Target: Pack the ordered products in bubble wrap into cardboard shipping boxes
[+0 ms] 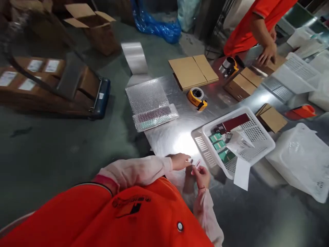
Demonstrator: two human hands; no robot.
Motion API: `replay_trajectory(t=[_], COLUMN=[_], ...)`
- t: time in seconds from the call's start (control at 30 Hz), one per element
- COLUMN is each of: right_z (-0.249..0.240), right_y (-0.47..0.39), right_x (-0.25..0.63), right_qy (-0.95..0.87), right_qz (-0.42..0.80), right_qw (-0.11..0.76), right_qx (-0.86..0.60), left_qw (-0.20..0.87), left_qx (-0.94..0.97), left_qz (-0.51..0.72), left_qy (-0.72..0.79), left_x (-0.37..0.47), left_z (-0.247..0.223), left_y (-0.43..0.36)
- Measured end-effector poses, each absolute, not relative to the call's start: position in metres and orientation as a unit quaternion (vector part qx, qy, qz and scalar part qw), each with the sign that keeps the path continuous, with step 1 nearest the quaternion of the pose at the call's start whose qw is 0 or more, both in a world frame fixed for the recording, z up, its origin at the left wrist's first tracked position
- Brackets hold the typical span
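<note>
My right hand (pixel 202 176) pinches a small white card with a pink-red stripe (pixel 197 164), low over the metal table. Close to its left is my left hand (pixel 180 161), fingers stretched out and a little apart; whether they touch the card I cannot tell. A tiny dark spot shows by its fingertips. Just right of the hands stands a white plastic basket (pixel 260 137) holding green boxes (pixel 218 144), a long dark red box (pixel 236 122) and clear plastic packaging (pixel 240 140). A white paper (pixel 242 174) hangs over its near rim.
On the metal table (pixel 164 137) lie a bubble-wrapped pack (pixel 155 117), flat cardboard (pixel 191 72) and a yellow tape dispenser (pixel 197 98). A co-worker's hand (pixel 268 54) rests on a carton at the far right. A loaded trolley (pixel 101 97) stands on the left floor.
</note>
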State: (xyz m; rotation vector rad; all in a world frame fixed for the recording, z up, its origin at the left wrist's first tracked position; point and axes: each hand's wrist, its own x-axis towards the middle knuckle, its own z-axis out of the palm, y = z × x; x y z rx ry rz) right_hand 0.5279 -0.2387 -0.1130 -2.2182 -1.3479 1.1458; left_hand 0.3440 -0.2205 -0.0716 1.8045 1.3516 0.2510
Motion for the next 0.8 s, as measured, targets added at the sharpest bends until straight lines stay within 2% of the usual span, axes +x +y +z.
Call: replay_trajectory(t=[0.07, 0.13, 0.2, 0.23, 0.33, 0.43, 0.5, 0.63, 0.73, 0.8], right_z=[-0.106, -0.096, -0.085, -0.079, -0.063, -0.054, -0.051, -0.055, -0.069, -0.078], right_y=[-0.240, -0.235, -0.223, -0.216, -0.183, -0.131, -0.086, 0.001, 0.036, 0.041], right_x=[0.506, 0.483, 0.460, 0.448, 0.414, 0.371, 0.335, 0.258, 0.222, 0.215], right_qy=[-0.484, -0.494, -0.530, -0.563, -0.664, -0.703, -0.732, -0.786, -0.786, -0.777], right_qz=[0.458, 0.499, 0.513, 0.513, 0.491, 0.461, 0.407, 0.298, 0.278, 0.274], right_qw=[0.222, 0.253, 0.222, 0.194, 0.124, 0.141, 0.143, 0.079, 0.015, -0.043], right_qx=[-0.712, -0.666, -0.637, -0.619, -0.550, -0.522, -0.528, -0.537, -0.552, -0.565], left_qw=[0.522, 0.653, 0.743, 0.750, 0.663, 0.503, 0.440, 0.401, 0.357, 0.337], left_qx=[0.659, 0.558, 0.457, 0.433, 0.429, 0.441, 0.431, 0.456, 0.495, 0.515], left_qz=[0.104, 0.133, 0.170, 0.185, 0.212, 0.190, 0.177, 0.108, 0.042, 0.042], left_qy=[0.532, 0.495, 0.458, 0.464, 0.575, 0.719, 0.768, 0.787, 0.791, 0.787], left_x=[0.342, 0.327, 0.303, 0.287, 0.227, 0.157, 0.113, 0.057, 0.046, 0.047], left_z=[-0.073, -0.072, -0.070, -0.068, -0.060, -0.049, -0.044, -0.045, -0.052, -0.058], left_y=[-0.224, -0.225, -0.226, -0.226, -0.225, -0.214, -0.199, -0.156, -0.119, -0.098])
